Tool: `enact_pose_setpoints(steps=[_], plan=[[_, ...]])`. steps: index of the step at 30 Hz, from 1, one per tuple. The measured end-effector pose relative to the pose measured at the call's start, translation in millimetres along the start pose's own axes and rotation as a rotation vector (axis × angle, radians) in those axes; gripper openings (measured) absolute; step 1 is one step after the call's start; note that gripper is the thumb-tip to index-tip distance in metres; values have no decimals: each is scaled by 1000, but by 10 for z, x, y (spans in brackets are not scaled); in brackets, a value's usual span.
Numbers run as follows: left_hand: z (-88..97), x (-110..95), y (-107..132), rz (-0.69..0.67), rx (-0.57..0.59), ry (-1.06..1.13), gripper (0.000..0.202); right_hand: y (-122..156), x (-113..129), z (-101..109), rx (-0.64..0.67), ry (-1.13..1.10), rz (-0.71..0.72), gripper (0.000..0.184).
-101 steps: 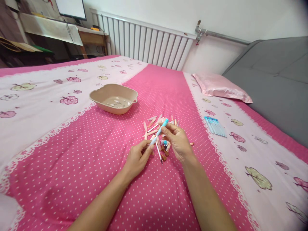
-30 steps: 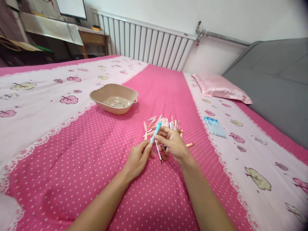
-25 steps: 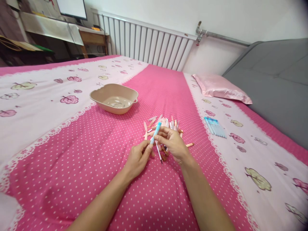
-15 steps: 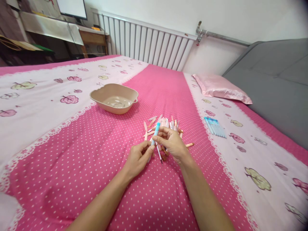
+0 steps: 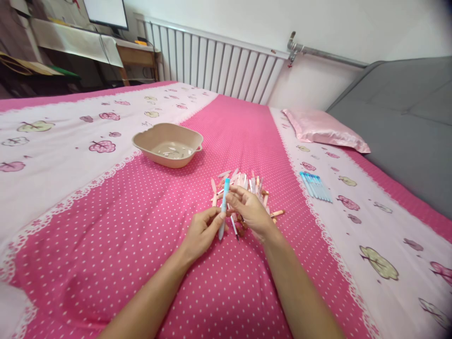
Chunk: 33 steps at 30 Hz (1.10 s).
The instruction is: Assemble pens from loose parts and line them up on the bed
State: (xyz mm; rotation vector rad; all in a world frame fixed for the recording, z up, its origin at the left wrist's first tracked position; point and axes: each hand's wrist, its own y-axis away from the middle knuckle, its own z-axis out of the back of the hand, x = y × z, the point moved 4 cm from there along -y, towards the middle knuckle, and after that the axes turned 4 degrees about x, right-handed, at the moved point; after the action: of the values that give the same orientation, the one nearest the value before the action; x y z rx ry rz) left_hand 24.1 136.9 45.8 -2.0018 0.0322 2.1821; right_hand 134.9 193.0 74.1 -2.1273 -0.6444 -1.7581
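Observation:
A light blue pen [image 5: 223, 207] stands almost upright between my two hands over the pink dotted bedspread. My right hand [image 5: 250, 211] pinches its upper part. My left hand [image 5: 202, 231] pinches its lower part, fingers curled. Just behind my hands lies a loose pile of pen parts [image 5: 243, 186], pink and peach barrels, caps and thin refills. Part of the pile is hidden by my right hand.
A beige plastic basin [image 5: 167, 145] with a few small bits inside sits to the far left. A neat row of blue pens [image 5: 315, 185] lies to the right on the pale strip. A pink pillow [image 5: 323, 127] and grey headboard [image 5: 406, 127] are beyond.
The blue pen has swung from a slant to nearly upright and slid lower between my fingers. Both hands stayed over the same spot by the pile.

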Motion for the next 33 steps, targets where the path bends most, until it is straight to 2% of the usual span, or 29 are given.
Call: enact_pose_setpoints(steps=[6, 10, 25, 33], plan=[[-11, 4, -6, 36, 35, 92, 35, 21, 21, 43, 85, -62, -1, 44], [-26, -33, -2, 33, 65, 78, 37, 31, 8, 14, 152, -106, -23, 45], [-45, -24, 7, -2, 94, 51, 35, 23, -17, 39, 58, -141, -58, 52], [-47, -66, -3, -18, 109, 28, 35, 25, -23, 9, 76, -75, -59, 50]])
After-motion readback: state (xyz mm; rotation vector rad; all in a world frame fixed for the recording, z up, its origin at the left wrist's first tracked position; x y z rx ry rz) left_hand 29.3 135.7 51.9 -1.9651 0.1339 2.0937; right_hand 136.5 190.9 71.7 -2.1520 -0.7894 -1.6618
